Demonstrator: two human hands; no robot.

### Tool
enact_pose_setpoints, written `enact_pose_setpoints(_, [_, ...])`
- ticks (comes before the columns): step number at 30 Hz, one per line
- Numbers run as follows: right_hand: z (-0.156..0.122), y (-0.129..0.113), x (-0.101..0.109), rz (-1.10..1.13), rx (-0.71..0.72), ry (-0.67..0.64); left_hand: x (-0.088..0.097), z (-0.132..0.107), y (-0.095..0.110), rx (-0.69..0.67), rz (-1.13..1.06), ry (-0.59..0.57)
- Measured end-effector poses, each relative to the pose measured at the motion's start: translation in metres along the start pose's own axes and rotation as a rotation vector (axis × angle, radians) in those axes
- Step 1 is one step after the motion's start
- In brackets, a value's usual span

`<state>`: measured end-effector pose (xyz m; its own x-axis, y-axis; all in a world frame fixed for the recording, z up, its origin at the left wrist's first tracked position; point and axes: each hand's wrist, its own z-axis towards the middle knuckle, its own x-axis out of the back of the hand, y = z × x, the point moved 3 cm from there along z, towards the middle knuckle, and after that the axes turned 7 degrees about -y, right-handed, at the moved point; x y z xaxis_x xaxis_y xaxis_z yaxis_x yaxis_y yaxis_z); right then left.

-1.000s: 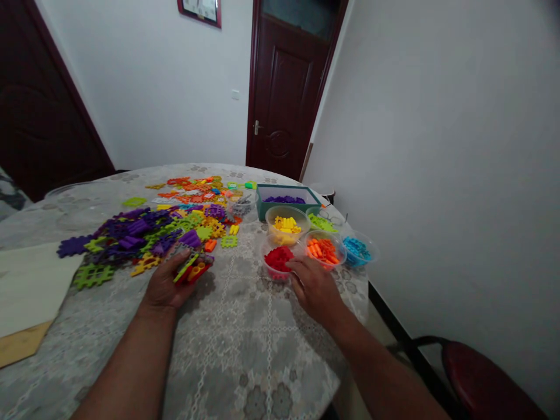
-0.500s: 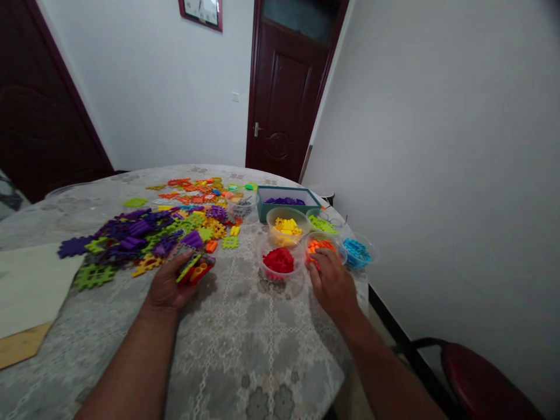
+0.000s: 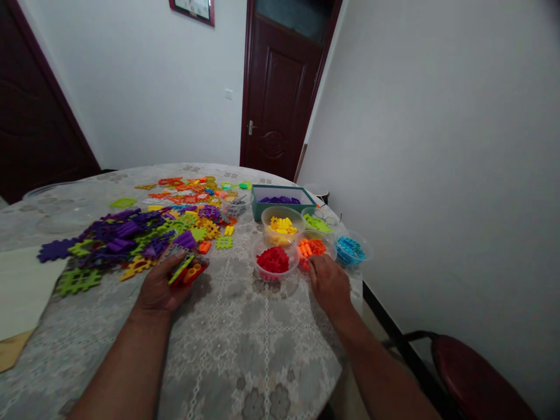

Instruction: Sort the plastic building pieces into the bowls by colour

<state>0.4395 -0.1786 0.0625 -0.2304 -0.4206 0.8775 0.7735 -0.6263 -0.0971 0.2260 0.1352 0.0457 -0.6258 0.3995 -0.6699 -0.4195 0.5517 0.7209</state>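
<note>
My left hand [image 3: 161, 283] is closed around a small bunch of plastic building pieces [image 3: 187, 269] in grey, lime, yellow and red. To its left and beyond it spreads a pile of purple, green and yellow gear-edged pieces [image 3: 126, 230]. My right hand [image 3: 330, 286] is at the near rim of a clear bowl of orange pieces [image 3: 311, 247]. Its fingers are curled together, and what they hold, if anything, is hidden. Beside that bowl sit a bowl of red pieces [image 3: 273, 259] and a bowl of blue pieces [image 3: 350, 248].
Behind stand a bowl of yellow pieces [image 3: 283, 224], lime pieces [image 3: 318, 223], a green box [image 3: 258, 210] with purple pieces and a bowl of grey pieces [image 3: 236, 204]. A white board [image 3: 24, 291] lies at left. A red chair [image 3: 476, 373] stands at right.
My right hand has drawn back from over the orange pieces to the near rim of their bowl, and its fingers are more curled. My left hand keeps its bunch of pieces. The view has shifted slightly.
</note>
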Motion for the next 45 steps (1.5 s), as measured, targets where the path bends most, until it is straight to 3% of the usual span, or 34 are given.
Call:
enact_pose_setpoints(3, [-0.001, -0.003, 0.005, 0.067, -0.007, 0.023, 0.0, 0.0, -0.001, -0.007, 0.017, -0.002])
enact_pose_setpoints(6, [-0.002, 0.008, 0.014, 0.134, -0.027, 0.114, 0.0, 0.001, -0.001, -0.012, 0.038, -0.003])
enact_pose_setpoints(10, [-0.004, 0.05, 0.023, 0.034, -0.116, 0.234, 0.0, 0.002, -0.001, -0.002, 0.036, -0.016])
enact_pose_setpoints(14, [-0.007, 0.094, 0.015, -0.109, -0.25, 0.19, -0.001, 0.002, -0.001, -0.001, 0.044, -0.013])
enact_pose_setpoints(17, [-0.008, 0.11, 0.006, -0.148, -0.273, 0.144, -0.001, 0.002, -0.001, -0.006, 0.052, -0.024])
enact_pose_setpoints(24, [-0.002, 0.109, 0.0, -0.19, -0.275, 0.108, -0.001, 0.001, -0.001, 0.009, 0.051, -0.024])
enact_pose_setpoints(34, [-0.01, 0.096, 0.011, -0.174, -0.275, 0.132, 0.001, 0.002, -0.006, -0.015, -0.018, -0.016])
enact_pose_setpoints(37, [-0.012, 0.085, 0.022, -0.152, -0.232, 0.207, -0.001, 0.001, -0.009, -0.042, -0.055, -0.067])
enact_pose_setpoints(39, [-0.011, 0.066, 0.032, -0.058, -0.161, 0.245, -0.001, 0.002, -0.01, -0.068, -0.073, -0.101])
enact_pose_setpoints(42, [-0.006, 0.011, 0.046, 0.225, 0.044, 0.16, 0.001, 0.004, -0.013, -0.063, -0.09, -0.118])
enact_pose_setpoints(45, [0.0, -0.063, 0.051, 0.515, 0.225, -0.067, 0.002, 0.005, -0.016, -0.039, -0.108, -0.124])
